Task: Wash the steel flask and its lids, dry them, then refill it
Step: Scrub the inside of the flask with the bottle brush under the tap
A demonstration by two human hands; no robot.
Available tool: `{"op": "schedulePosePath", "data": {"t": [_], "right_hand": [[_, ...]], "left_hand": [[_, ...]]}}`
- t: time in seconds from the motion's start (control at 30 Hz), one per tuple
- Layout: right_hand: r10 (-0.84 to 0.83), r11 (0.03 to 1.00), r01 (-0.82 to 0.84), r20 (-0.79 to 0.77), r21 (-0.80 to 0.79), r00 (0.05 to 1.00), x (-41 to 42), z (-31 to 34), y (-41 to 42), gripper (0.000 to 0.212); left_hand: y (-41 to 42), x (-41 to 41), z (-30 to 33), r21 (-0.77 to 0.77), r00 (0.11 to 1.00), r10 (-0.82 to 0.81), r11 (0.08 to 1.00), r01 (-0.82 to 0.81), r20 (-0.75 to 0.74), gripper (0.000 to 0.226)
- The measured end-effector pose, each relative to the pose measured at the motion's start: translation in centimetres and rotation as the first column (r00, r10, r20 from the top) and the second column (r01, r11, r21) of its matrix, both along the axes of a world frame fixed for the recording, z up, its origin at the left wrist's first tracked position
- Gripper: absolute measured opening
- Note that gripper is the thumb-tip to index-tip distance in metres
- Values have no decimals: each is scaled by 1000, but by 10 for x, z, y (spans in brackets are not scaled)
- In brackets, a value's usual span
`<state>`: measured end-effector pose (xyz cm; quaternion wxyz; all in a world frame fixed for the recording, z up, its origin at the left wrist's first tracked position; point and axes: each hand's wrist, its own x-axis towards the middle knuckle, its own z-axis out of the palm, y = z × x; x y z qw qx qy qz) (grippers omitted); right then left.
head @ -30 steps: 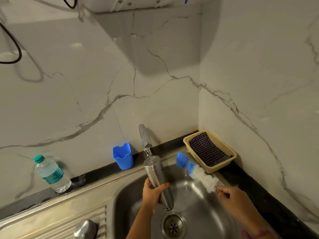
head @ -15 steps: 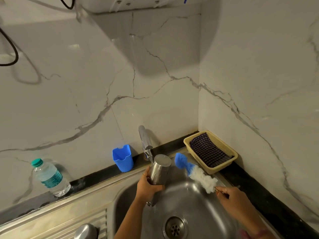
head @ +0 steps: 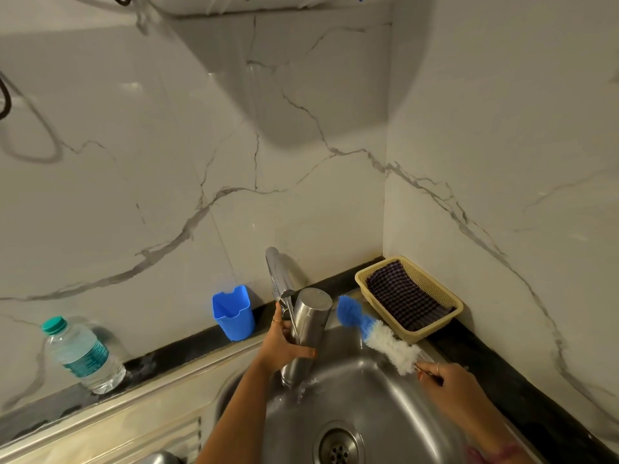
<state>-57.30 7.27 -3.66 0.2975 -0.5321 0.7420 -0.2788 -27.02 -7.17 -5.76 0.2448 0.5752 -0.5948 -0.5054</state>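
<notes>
My left hand grips the steel flask around its middle, over the sink. The flask is upside down, its flat base up beside the tap, and water pours from its mouth into the basin. My right hand pinches the thin handle of a bottle brush with white bristles and a blue tip, held to the right of the flask, apart from it. No lid is clearly in view.
A blue plastic holder stands on the black counter ledge left of the tap. A water bottle with a green cap stands at far left. A yellow basket holding a checked cloth sits in the right corner. The drain lies below.
My left hand has turned the flask from mouth-up under the tap to upside down, and water now spills from it. The brush hand has barely moved.
</notes>
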Motion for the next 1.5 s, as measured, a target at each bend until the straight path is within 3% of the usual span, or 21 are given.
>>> {"op": "schedulePosePath", "data": {"t": [0.33,0.77,0.83,0.93,1.07,1.5], "right_hand": [[36,999,-37,-45,-5,998,8,-1,-9,30],[38,999,-38,-50,6,998,4,2,-5,30],[47,999,-47,-49,5,998,3,5,-3,30],[51,999,-51,-43,0,998,1,7,0,30],[62,998,-61,-42,4,997,1,8,8,30],[247,969,-246,-62,11,967,3,7,36,24]], "left_hand": [[-8,0,-6,39,1000,-13,999,14,-18,151],[-1,-16,2,-12,993,37,999,-35,115,136],[7,-17,0,-36,987,66,997,-61,148,131],[26,-18,-4,-66,977,105,993,-94,188,103],[61,-19,-16,-57,965,258,965,-256,34,81],[154,-18,-17,-42,761,618,770,-636,-197,75]]}}
